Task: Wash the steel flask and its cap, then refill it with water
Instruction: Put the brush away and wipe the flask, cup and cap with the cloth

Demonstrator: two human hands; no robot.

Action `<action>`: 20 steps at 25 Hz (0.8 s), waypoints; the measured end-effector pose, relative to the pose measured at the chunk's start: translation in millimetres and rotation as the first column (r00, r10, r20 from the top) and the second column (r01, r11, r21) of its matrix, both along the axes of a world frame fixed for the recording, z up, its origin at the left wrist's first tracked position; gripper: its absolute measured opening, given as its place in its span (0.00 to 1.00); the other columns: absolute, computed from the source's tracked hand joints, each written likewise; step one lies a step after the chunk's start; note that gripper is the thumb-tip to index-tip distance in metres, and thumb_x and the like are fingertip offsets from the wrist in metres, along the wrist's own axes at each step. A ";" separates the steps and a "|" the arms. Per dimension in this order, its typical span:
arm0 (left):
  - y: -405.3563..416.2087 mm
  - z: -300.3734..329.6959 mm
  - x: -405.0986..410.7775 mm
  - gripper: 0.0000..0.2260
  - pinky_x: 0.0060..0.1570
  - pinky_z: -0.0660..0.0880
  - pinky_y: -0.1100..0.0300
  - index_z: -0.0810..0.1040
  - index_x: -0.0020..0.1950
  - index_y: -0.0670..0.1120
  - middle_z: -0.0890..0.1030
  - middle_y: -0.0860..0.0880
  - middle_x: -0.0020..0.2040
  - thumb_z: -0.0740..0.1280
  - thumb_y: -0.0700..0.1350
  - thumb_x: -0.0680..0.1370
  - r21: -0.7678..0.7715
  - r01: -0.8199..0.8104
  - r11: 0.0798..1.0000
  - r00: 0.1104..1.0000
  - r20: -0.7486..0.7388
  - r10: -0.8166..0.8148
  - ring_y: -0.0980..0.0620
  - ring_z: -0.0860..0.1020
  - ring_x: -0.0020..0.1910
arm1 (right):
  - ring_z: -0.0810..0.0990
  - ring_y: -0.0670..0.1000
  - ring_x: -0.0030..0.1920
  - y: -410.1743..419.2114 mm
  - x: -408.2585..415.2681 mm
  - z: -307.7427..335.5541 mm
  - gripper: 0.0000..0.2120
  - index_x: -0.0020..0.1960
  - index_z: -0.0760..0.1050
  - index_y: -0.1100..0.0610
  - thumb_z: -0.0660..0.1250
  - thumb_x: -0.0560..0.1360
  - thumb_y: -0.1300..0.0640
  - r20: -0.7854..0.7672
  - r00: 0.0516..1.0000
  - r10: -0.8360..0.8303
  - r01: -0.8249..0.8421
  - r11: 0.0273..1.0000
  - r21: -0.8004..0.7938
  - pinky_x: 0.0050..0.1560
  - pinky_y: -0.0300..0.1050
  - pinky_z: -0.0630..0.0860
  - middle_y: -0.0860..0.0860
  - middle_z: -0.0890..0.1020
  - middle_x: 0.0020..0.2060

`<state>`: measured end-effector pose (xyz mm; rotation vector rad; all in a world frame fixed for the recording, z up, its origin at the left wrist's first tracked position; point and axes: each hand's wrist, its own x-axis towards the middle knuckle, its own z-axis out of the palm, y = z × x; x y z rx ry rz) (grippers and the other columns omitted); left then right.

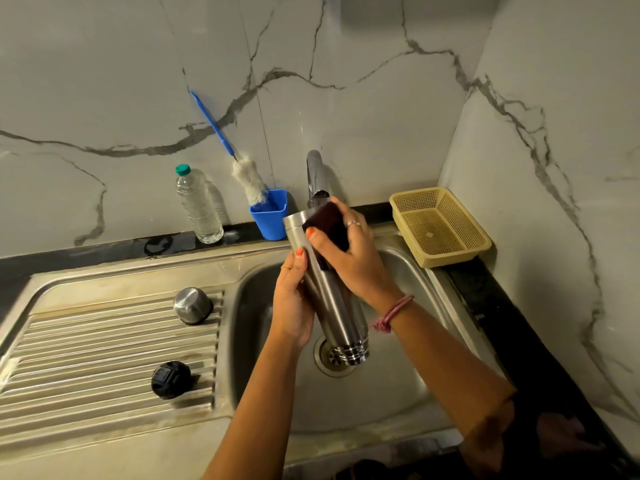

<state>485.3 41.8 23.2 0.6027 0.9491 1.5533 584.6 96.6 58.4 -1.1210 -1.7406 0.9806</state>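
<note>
The steel flask (330,299) is held upside down over the sink basin (398,393), its threaded mouth pointing at the drain. My left hand (292,299) grips its body from the left. My right hand (349,261) presses a dark scrub pad (329,220) against the flask's base end, just under the tap (316,178). No water shows running. On the ribbed drainboard (104,358) lie the steel cap (192,305) and a black inner stopper (171,380).
A blue holder (270,216) with a bottle brush (247,180) stands behind the sink beside a clear plastic water bottle (199,206). A beige plastic basket (440,226) sits at the back right on the black counter. Marble walls close the back and right.
</note>
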 end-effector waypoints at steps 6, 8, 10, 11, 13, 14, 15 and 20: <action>4.2 -7.2 -6.0 0.19 0.65 0.72 0.40 0.73 0.66 0.45 0.78 0.36 0.61 0.63 0.53 0.79 -0.043 -0.170 0.984 0.979 0.106 0.174 0.38 0.76 0.62 | 0.68 0.43 0.64 -49.5 24.6 -54.8 0.36 0.72 0.61 0.43 0.70 0.67 0.40 0.033 0.999 0.034 -0.032 0.997 -0.067 0.61 0.34 0.71 0.44 0.66 0.64; 5.8 -9.3 -7.7 0.19 0.65 0.72 0.38 0.74 0.64 0.47 0.77 0.36 0.62 0.64 0.55 0.77 -0.052 -0.201 0.978 0.975 0.085 0.204 0.38 0.76 0.61 | 0.69 0.37 0.62 -64.4 33.1 -66.1 0.34 0.70 0.63 0.43 0.74 0.68 0.46 -0.019 0.999 0.029 -0.030 0.994 -0.103 0.57 0.27 0.70 0.45 0.67 0.63; 5.9 -11.5 -6.2 0.22 0.64 0.73 0.39 0.74 0.65 0.47 0.78 0.39 0.60 0.64 0.57 0.75 -0.061 -0.211 0.976 0.972 0.092 0.216 0.40 0.77 0.60 | 0.69 0.38 0.63 -70.5 37.8 -71.9 0.34 0.70 0.65 0.43 0.75 0.69 0.50 -0.048 0.999 0.010 -0.015 0.993 -0.117 0.56 0.26 0.70 0.45 0.67 0.64; 6.3 -12.4 -5.3 0.24 0.62 0.75 0.40 0.73 0.67 0.47 0.79 0.39 0.60 0.64 0.58 0.75 -0.067 -0.211 0.975 0.972 0.095 0.216 0.41 0.77 0.60 | 0.69 0.40 0.63 -70.1 38.4 -72.3 0.34 0.70 0.65 0.43 0.75 0.68 0.48 -0.044 0.999 -0.004 -0.001 0.994 -0.109 0.57 0.28 0.71 0.44 0.67 0.64; 8.2 -11.9 -4.4 0.28 0.59 0.77 0.44 0.71 0.70 0.47 0.78 0.39 0.62 0.65 0.61 0.75 -0.074 -0.190 0.979 0.976 0.096 0.197 0.40 0.77 0.61 | 0.68 0.43 0.65 -64.3 36.6 -66.1 0.35 0.70 0.65 0.42 0.73 0.66 0.41 -0.022 1.000 -0.021 0.020 0.997 -0.072 0.60 0.33 0.72 0.42 0.67 0.63; 9.2 -11.2 -4.1 0.32 0.58 0.78 0.45 0.69 0.71 0.47 0.78 0.38 0.63 0.68 0.62 0.72 -0.069 -0.167 0.984 0.980 0.096 0.173 0.39 0.78 0.61 | 0.68 0.44 0.65 -58.5 33.8 -61.3 0.35 0.70 0.66 0.42 0.72 0.65 0.40 -0.014 1.000 -0.024 0.023 0.998 -0.060 0.61 0.34 0.71 0.42 0.68 0.63; 9.5 -11.5 -3.1 0.35 0.57 0.78 0.45 0.68 0.71 0.46 0.78 0.38 0.62 0.71 0.63 0.70 -0.059 -0.142 0.988 0.985 0.092 0.147 0.40 0.79 0.60 | 0.67 0.45 0.65 -52.1 30.0 -54.2 0.35 0.71 0.66 0.43 0.72 0.66 0.41 -0.013 1.000 -0.021 0.020 0.998 -0.064 0.61 0.35 0.70 0.44 0.68 0.63; 5.7 -14.5 5.9 0.32 0.58 0.77 0.42 0.69 0.67 0.42 0.78 0.40 0.56 0.73 0.58 0.71 -0.050 -0.095 0.994 0.993 0.060 0.098 0.42 0.79 0.54 | 0.74 0.48 0.61 -8.5 3.3 -17.1 0.34 0.69 0.65 0.45 0.72 0.67 0.40 -0.151 0.987 -0.054 0.029 0.986 -0.165 0.57 0.47 0.78 0.49 0.73 0.62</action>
